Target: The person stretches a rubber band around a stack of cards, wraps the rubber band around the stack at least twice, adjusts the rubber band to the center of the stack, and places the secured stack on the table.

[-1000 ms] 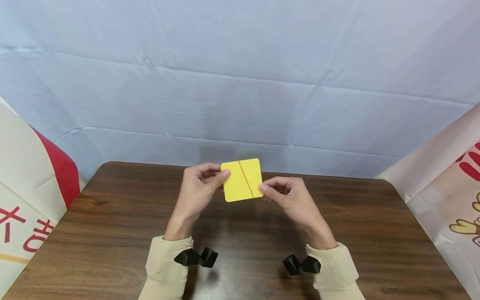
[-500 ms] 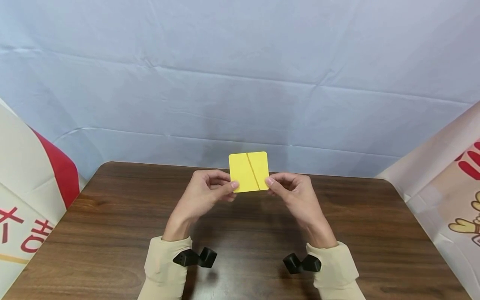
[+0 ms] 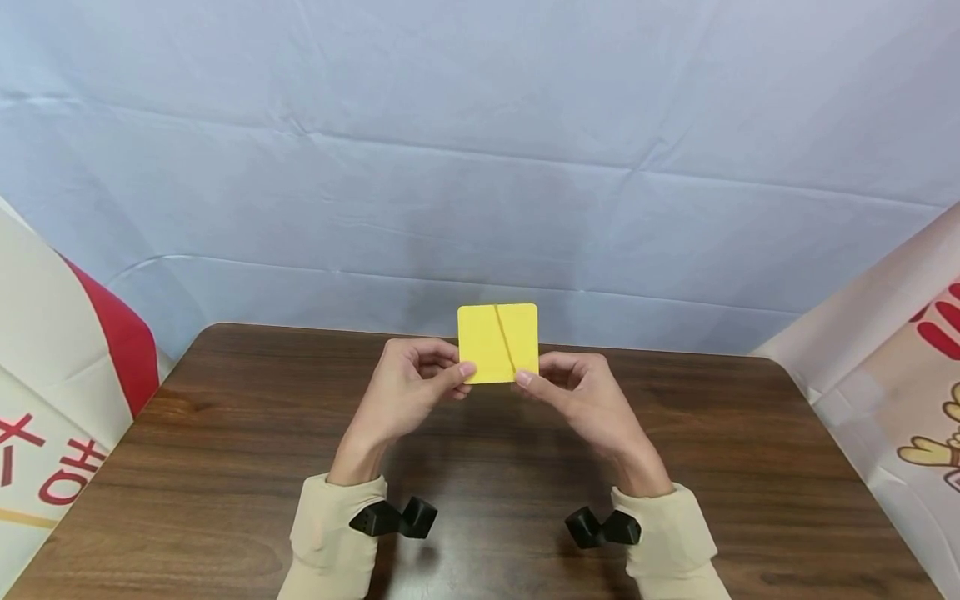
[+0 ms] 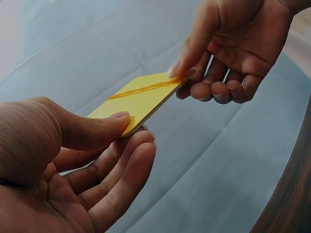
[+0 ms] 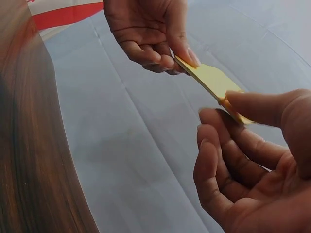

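A thin yellow square card (image 3: pixel 486 342) with rounded corners is held up above the far part of the table. A darker orange-yellow line slants across its face, right of the middle. My left hand (image 3: pixel 401 387) pinches the lower left corner, thumb in front and fingers behind. At the lower right, my right hand (image 3: pixel 588 396) pinches the card with the thumb tip near the line's lower end. Both wrist views show the card (image 4: pixel 138 99) edge-on between the two hands, and the right wrist view shows the right thumb (image 5: pixel 257 107) pressing on its face.
The brown wooden table (image 3: pixel 480 517) lies beneath the hands. A pale blue-grey cloth (image 3: pixel 480 167) hangs behind it. Printed banners stand at the left (image 3: pixel 67 375) and right (image 3: pixel 885 400). Small black wrist cameras (image 3: pixel 393 518) sit on both cuffs.
The card has moved slightly up and right and levelled out. My left thumb has shifted down to its lower left corner. My right thumb has slid inward from the right edge.
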Tool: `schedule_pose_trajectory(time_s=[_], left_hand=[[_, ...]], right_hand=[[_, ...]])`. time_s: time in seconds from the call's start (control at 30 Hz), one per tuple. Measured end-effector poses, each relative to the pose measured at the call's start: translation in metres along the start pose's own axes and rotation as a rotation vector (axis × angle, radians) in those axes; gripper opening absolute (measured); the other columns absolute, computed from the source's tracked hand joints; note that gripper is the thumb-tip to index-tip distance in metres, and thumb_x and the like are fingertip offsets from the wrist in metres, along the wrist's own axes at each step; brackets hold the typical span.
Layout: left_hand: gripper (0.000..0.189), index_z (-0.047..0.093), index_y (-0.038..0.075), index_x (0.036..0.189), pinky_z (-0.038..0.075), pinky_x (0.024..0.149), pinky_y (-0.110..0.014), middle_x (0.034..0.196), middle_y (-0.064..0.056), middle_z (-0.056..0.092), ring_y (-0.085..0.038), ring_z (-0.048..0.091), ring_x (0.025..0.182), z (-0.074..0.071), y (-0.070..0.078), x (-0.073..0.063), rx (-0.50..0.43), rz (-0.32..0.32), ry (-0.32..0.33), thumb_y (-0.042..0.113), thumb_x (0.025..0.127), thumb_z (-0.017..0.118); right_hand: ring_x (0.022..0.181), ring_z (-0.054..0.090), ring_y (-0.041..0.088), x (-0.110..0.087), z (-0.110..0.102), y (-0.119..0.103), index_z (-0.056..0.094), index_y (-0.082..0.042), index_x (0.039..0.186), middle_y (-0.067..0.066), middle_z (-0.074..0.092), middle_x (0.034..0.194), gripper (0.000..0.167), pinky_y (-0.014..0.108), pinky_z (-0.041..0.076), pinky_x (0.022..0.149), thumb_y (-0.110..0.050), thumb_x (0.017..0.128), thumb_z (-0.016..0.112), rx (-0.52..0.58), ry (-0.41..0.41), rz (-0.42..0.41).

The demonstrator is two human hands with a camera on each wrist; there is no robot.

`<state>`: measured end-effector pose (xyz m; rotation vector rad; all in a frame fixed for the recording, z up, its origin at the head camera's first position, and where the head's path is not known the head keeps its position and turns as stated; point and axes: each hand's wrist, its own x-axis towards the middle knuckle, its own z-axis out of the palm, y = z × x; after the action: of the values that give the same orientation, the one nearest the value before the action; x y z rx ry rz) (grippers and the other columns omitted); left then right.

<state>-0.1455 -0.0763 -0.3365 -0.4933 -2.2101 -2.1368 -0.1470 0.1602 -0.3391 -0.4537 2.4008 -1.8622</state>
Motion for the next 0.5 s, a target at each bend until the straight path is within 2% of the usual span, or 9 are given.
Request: schedule_pose_trajectory(time_s=[0.23,0.37,0.5], left_hand=[[0.007,0.072,-0.009,0.093,0.062,0.065,-0.037,0.079,-0.017,0.072,-0.023,0.069,0.065,0.003,0.003,-0.001,0.02,0.013,0.021,-0.005,0.088,0.075],[0.006,0.072,-0.009,0.092,0.062,0.064,-0.038,0.079,-0.018,0.072,-0.03,0.071,0.066,0.004,0.003,-0.001,0.016,0.02,0.025,-0.006,0.088,0.075],[0.006,0.072,-0.009,0.091,0.062,0.064,-0.038,0.079,-0.019,0.072,-0.026,0.071,0.065,0.008,0.001,0.0,0.01,0.031,0.012,-0.007,0.087,0.075]], right_hand=[[0.075,0.067,0.018,0.0,0.004,0.001,0.074,0.008,0.098,0.015,0.074,0.085,0.017,0.028,0.055,0.069,-0.008,0.092,0.076,0.027,-0.007,-0.028],[0.076,0.069,0.017,0.0,0.009,0.0,0.074,0.009,0.101,0.015,0.074,0.086,0.019,0.029,0.057,0.07,-0.007,0.091,0.076,0.047,-0.008,-0.025],[0.078,0.071,0.022,0.0,0.015,0.001,0.072,0.011,0.103,0.014,0.073,0.088,0.021,0.033,0.059,0.073,-0.005,0.09,0.077,0.074,-0.017,-0.004]])
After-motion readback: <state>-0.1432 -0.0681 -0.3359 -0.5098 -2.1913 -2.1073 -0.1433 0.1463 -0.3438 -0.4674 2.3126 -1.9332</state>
